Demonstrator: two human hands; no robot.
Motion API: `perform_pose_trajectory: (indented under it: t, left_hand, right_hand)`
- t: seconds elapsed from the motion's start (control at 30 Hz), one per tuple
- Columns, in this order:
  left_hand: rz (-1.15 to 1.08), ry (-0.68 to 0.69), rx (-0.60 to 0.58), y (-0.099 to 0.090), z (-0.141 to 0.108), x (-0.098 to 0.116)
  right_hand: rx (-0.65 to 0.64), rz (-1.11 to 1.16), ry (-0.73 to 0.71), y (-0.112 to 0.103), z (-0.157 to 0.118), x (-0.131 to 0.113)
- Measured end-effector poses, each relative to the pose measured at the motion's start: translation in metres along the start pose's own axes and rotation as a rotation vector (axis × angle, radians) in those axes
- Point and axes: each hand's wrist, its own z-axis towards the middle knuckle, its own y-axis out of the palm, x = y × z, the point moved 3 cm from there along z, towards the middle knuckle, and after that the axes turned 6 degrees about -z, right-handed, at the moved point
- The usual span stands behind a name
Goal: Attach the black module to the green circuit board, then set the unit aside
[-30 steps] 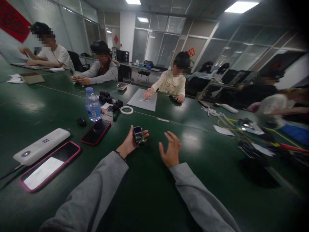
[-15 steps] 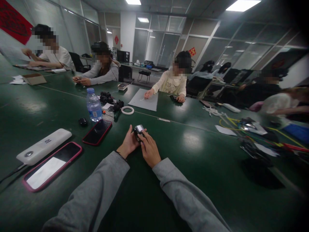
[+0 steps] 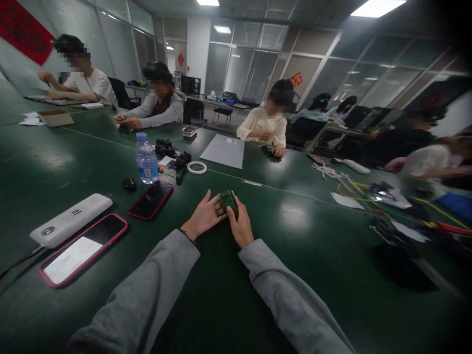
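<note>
the right hand clamps a green circuit board between thumb and fingers, over the green table. the left hand is spread, fingertips at the board's left edge; contact there cannot be confirmed.

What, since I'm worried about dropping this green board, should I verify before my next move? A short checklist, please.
1. Circuit board held by the right hand: ok; the thumb lies against its lower part.
2. Left hand supporting it: cannot tell; its fingers reach the board's left side, but contact is unclear.
3. Board's far face undamaged: cannot tell; it is hidden.
4. Bottle upright and capped: ok.
5. Red-edged phone and pink-edged phone flat on the table, apart from both hands: ok.
</note>
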Motion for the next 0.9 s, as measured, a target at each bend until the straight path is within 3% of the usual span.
perform_pose_trajectory:
  t: [0.13, 0.3, 0.5, 0.63, 0.7, 0.77, 0.9]
  left_hand:
    - [0.034, -0.050, -0.047, 0.005, -0.002, -0.005]
    - [0.117, -0.093, -0.029, 0.001, -0.002, -0.008]
    - [0.158, -0.091, 0.029, -0.005, -0.001, -0.006]
    - [0.180, -0.088, 0.052, -0.006, -0.002, -0.005]
    - [0.183, -0.079, 0.056, -0.006, -0.003, -0.004]
    - [0.186, -0.073, 0.060, -0.007, -0.003, -0.004]
    - [0.196, -0.065, 0.063, -0.009, -0.003, -0.002]
  right_hand:
    - [0.131, -0.148, -0.039, -0.002, -0.001, 0.003]
    - [0.166, -0.141, 0.022, -0.011, 0.003, 0.010]
    - [0.140, 0.157, 0.341, -0.017, 0.002, 0.039]
    - [0.137, 0.426, 0.436, -0.030, 0.004, 0.064]
    - [0.177, 0.448, 0.458, -0.052, 0.008, 0.080]
    - [0.261, 0.355, 0.469, -0.092, 0.011, 0.102]
    - [0.438, -0.183, 0.435, -0.214, 0.010, 0.157]
